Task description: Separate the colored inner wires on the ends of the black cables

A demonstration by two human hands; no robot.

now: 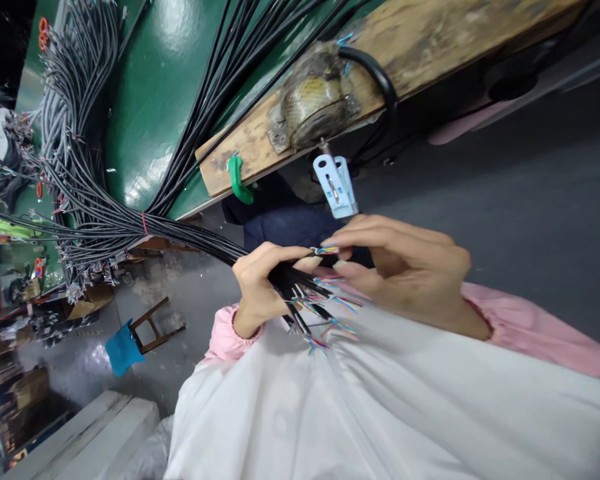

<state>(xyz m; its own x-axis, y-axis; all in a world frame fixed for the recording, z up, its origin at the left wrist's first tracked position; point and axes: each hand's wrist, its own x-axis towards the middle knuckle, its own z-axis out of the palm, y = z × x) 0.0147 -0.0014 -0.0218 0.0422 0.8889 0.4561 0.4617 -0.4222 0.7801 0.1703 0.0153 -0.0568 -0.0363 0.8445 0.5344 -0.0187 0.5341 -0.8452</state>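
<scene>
A bundle of black cables (200, 235) runs from the table to my lap, and my left hand (263, 283) is wrapped round it near its end. Beyond that hand, stripped ends with thin coloured wires (347, 303) fan out over the white cloth. One cable end sticks out between my left thumb and forefinger, and its coloured wires (329, 251) lie between the fingertips of my right hand (405, 267). My right thumb and forefinger pinch at these wires. A red tie (145, 223) circles the bundle farther up.
A wooden board (430, 47) on the green table (145, 100) carries a taped lump (313, 100), with a light blue clip (336, 187) hanging at its edge. A green hook (239, 180) is beside it. More grey cables (80, 87) lie left. A blue stool (124, 348) stands on the floor.
</scene>
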